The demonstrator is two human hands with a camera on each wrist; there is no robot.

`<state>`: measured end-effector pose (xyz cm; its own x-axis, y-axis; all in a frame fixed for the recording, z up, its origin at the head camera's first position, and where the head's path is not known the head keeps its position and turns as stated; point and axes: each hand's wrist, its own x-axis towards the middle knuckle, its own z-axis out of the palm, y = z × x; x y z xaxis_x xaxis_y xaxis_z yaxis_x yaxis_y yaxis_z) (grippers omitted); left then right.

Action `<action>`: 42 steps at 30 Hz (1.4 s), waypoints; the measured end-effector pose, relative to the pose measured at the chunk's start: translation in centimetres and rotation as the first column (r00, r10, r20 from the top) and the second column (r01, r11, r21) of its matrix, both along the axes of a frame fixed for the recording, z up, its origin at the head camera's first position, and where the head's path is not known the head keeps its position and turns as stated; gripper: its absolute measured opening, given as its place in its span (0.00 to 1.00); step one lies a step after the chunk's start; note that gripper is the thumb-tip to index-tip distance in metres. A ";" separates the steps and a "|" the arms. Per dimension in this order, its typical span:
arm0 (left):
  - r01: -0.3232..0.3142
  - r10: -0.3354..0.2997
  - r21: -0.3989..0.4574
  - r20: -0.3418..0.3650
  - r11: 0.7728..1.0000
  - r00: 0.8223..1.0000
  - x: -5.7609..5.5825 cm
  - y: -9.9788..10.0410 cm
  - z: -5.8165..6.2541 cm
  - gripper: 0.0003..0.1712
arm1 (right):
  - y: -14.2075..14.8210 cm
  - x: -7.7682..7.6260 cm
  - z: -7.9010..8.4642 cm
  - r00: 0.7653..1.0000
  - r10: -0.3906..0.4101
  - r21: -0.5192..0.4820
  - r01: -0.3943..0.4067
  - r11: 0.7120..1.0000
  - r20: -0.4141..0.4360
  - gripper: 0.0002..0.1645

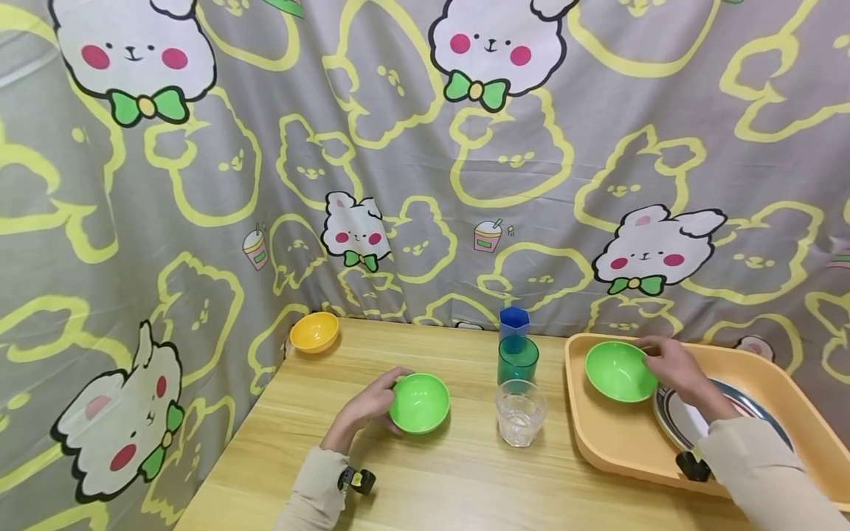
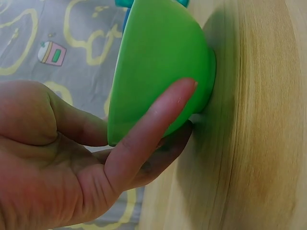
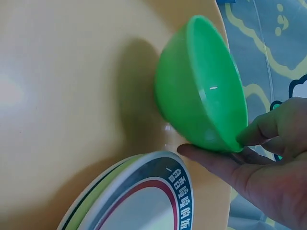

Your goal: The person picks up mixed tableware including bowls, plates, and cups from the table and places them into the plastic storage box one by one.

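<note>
My left hand (image 1: 374, 402) grips the left side of a light green bowl (image 1: 420, 403) at the wooden table. In the left wrist view one finger (image 2: 153, 124) lies along this bowl's outer wall, close above the tabletop. My right hand (image 1: 674, 365) pinches the rim of a second light green bowl (image 3: 192, 91) over the left part of the orange tray (image 1: 617, 442). The bowl leans, and its shadow falls on the tray's floor in the right wrist view. Beside it in the tray are stacked plates (image 3: 139, 201) with a patterned rim, partly hidden by my right forearm.
Between the hands, a clear cup (image 1: 521, 417), a green cup (image 1: 518, 361) and a blue cup (image 1: 514, 321) stand in a row on the table (image 1: 451, 487). A yellow bowl (image 1: 315, 333) sits at the back left corner. A patterned curtain (image 1: 412, 169) hangs behind the table and along its left.
</note>
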<state>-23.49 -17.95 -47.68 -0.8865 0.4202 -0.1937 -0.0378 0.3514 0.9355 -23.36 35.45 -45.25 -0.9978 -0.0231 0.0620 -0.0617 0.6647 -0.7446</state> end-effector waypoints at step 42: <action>0.024 -0.024 0.115 0.000 0.993 1.000 0.4 -1.5 0.7 0.28 | -0.2 -0.5 -1.0 0.996 0.061 -0.045 -0.058 0.997 0.070 0.32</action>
<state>-23.09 -19.48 -46.95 -0.8757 0.4608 -0.1441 -0.0319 0.2426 0.9696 -23.88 35.25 -46.21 -0.9966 -0.0818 -0.0067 -0.0464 0.6287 -0.7762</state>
